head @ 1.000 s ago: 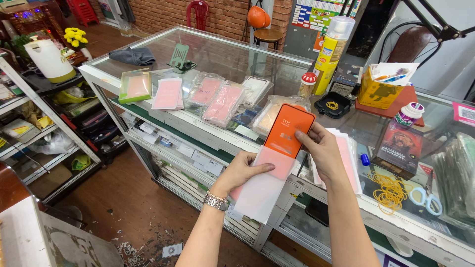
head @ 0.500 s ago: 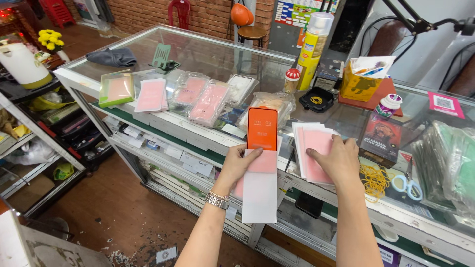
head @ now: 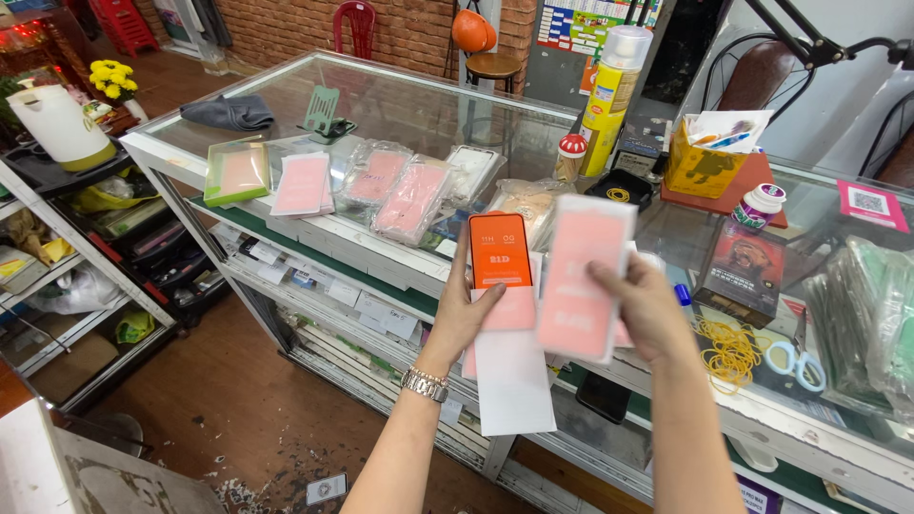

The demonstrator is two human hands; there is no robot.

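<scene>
My left hand, with a metal watch on its wrist, holds a long white sleeve with an orange box sticking out of its top, upright over the front edge of the glass counter. Just to the right, my right hand grips a stack of pink-and-white flat packets, lifted off the counter and tilted toward me. The two hands are close together but apart.
Several pink packets in clear bags lie in a row on the glass. A yellow spray can, a yellow box, a dark box, rubber bands and scissors stand to the right. Metal shelves are on the left.
My right hand has picked the pink packet stack up off the counter and brought it next to the orange box. The left hand keeps holding the sleeve, a little higher.
</scene>
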